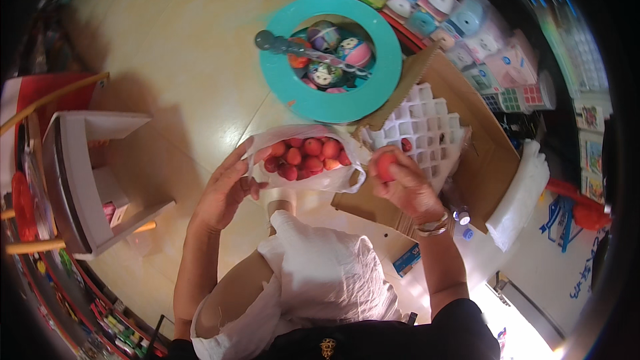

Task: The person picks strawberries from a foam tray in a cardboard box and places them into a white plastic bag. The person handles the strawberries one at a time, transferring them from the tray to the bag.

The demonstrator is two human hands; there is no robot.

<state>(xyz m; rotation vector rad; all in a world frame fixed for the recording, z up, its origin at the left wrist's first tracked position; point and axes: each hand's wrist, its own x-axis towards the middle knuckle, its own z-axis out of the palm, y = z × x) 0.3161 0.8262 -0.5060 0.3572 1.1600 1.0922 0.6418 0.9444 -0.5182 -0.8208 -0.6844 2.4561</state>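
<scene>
A white plastic bag [320, 183] full of red, plum-like fruits [305, 157] hangs with its mouth spread toward me. My left hand [227, 180] grips the bag's left rim, fingers curled by the edge. Between the thumb and fingers of my right hand [412, 187] is one red fruit [386, 166], to the right of the bag. Just beyond that hand lies a white tray with square cells [430, 120], tilted in an opened cardboard box [487, 160]. Another dark red fruit [406, 144] rests in one of its cells.
A turquoise round tub [277, 85] with patterned balls stands on the tiled floor ahead. Boxed goods [467, 17] line a shelf at the upper right. An upturned stool-like piece [70, 180] is at left. Near my right wrist lies a plastic bottle [461, 215].
</scene>
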